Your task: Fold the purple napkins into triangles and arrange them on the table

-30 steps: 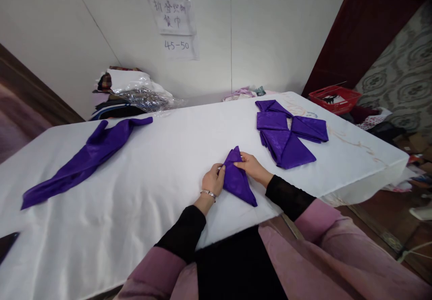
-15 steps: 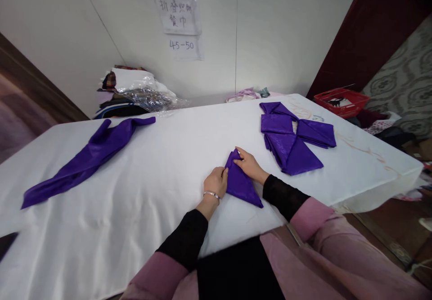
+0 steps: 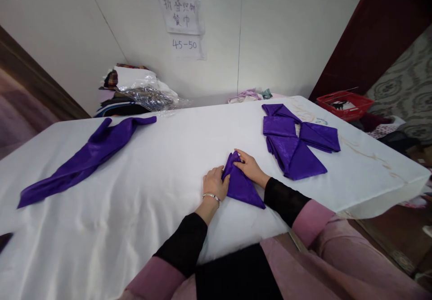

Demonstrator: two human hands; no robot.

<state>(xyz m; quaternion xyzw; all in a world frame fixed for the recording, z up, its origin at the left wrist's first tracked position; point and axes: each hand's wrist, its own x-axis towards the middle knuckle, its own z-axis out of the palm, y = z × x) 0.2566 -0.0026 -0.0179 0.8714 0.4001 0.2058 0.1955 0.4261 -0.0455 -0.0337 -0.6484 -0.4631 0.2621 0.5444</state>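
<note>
A purple cloth napkin (image 3: pixel 245 187), folded into a triangle, lies on the white tablecloth (image 3: pixel 151 192) in front of me. My left hand (image 3: pixel 215 184) is closed on its left edge, thumb on top and the other fingers at the side. At the far tip, my right hand (image 3: pixel 249 165) pinches the cloth between thumb and fingers. Several folded purple napkins (image 3: pixel 305 162) lie in an overlapping group to the right. A loosely gathered purple cloth (image 3: pixel 91 158) stretches across the table's left side.
A pile of fabrics under clear plastic (image 3: pixel 135 90) stands at the back left by the wall. Pink cloths (image 3: pixel 245 96) sit at the back edge. A red basket (image 3: pixel 346 105) is beyond the right corner. Handwritten paper signs (image 3: pixel 184 20) hang on the wall.
The fingers of my left hand have spread a little along the napkin's left edge. My right hand keeps its pinch at the tip. The view has shifted slightly.
</note>
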